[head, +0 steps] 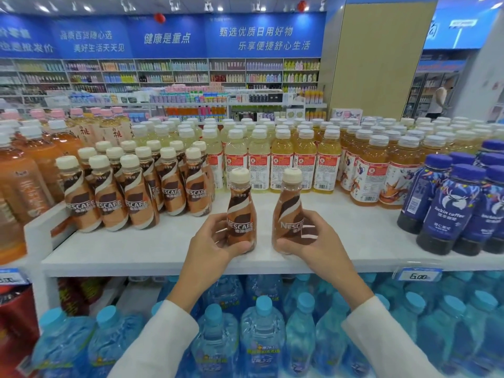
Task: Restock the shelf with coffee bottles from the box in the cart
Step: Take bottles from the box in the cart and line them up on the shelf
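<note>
Bright shop [191,75], smooth white shelf [163,249]: near its front edge, left hand [210,241] curled round one curvy, cream-capped plastic bottle [241,211], right hand [313,241] gripping a second bottle [290,211], both upright

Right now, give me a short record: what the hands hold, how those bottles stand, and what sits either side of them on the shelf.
left hand: grips left coffee bottle near its base
right hand: grips right coffee bottle near its base
pose: both upright, side by side, apart, at the shelf front
to the left: stocked coffee rows
to the right: blue bottles
behind: yellow drink bottles
</note>
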A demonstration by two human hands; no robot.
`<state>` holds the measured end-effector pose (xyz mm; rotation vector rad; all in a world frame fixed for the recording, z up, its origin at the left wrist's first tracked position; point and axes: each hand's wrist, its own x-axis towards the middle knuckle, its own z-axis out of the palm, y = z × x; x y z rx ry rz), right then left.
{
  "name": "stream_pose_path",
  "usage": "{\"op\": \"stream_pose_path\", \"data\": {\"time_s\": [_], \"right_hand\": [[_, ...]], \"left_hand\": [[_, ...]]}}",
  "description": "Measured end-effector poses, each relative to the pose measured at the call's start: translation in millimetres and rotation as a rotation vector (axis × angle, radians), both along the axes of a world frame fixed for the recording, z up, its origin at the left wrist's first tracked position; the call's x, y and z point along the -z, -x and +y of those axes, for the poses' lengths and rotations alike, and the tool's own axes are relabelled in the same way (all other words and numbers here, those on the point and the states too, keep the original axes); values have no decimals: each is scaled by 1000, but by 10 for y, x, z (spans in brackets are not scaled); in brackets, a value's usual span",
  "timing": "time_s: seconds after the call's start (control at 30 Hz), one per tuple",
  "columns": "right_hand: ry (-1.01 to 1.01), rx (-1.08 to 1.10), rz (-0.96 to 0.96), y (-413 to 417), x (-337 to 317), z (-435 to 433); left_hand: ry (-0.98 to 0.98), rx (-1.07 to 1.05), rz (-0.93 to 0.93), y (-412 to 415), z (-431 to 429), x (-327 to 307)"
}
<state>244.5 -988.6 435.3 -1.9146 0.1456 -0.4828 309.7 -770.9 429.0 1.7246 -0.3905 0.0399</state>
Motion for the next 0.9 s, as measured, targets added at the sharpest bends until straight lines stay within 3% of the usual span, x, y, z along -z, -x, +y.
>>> {"op": "stream_pose_path", "data": {"time_s": [0.1,0.3,0.53,0.9], "right_hand": [[84,94,10,-21,27,88],[-39,-36,22,71,-28,64],[-6,61,-47,45,17,191],[21,0,-61,-209,85,751]], "left_hand": [[-10,-18,-6,-1,-9,10],[-54,-49,-16,19,-6,5],[-90,-73,-19,49,2,-23],[-157,-173,-64,30,404,34]]}}
